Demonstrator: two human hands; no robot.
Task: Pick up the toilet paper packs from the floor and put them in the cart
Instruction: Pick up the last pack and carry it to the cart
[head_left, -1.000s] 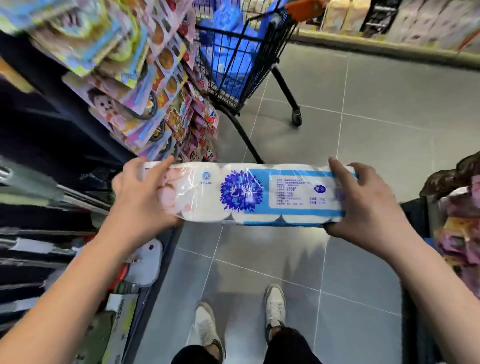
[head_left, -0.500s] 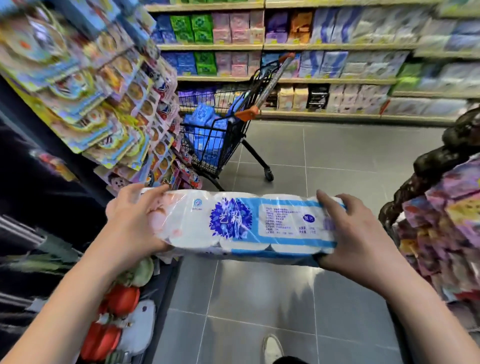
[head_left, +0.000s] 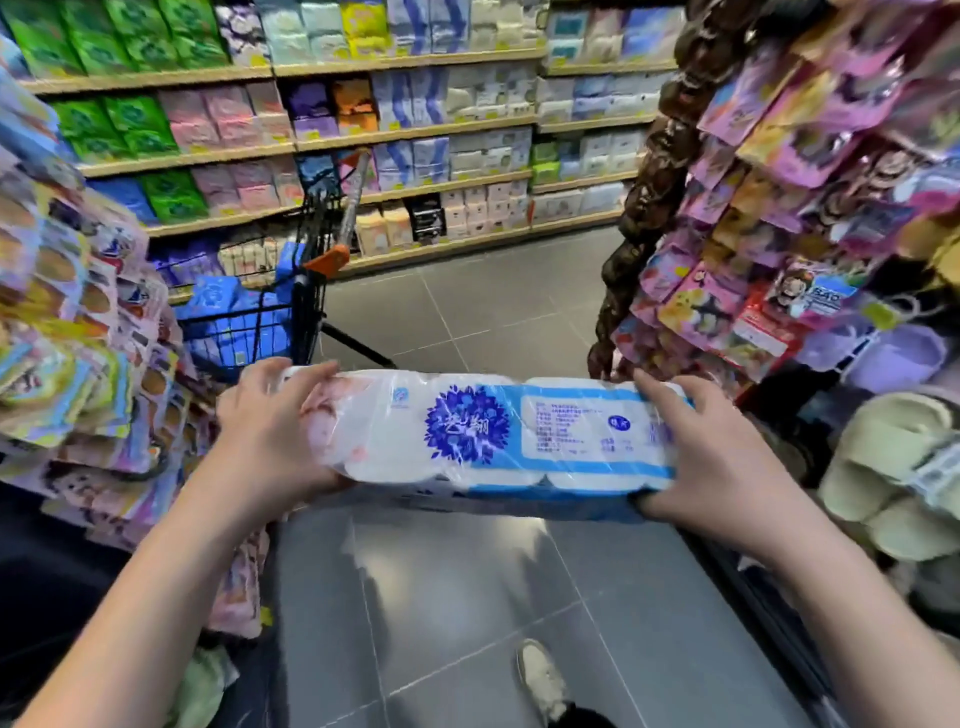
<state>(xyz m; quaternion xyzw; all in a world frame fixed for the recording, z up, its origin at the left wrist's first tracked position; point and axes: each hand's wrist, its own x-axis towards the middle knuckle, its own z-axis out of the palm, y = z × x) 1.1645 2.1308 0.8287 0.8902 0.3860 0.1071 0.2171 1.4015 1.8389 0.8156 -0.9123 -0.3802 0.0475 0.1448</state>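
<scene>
I hold a long white and blue toilet paper pack (head_left: 483, 431) level in front of me, wrapped in clear plastic. My left hand (head_left: 270, 431) grips its left end and my right hand (head_left: 711, 457) grips its right end. Ahead on the left stands a black wire cart (head_left: 260, 312) with an orange handle (head_left: 332, 254); blue packs (head_left: 228, 306) lie inside it. The cart is just beyond the pack's left end.
A rack of hanging packets (head_left: 78, 322) crowds the left side. On the right hang more packets (head_left: 779, 234), with slippers (head_left: 893, 467) below them. Shelves of tissue goods (head_left: 415, 130) line the far wall. Grey tiled floor (head_left: 467, 597) runs between the racks, and one shoe (head_left: 540, 675) shows below.
My view has lifted from the floor toward the far shelves and moved forward. The cart is now closer, right behind the pack. Both hands keep the same grip.
</scene>
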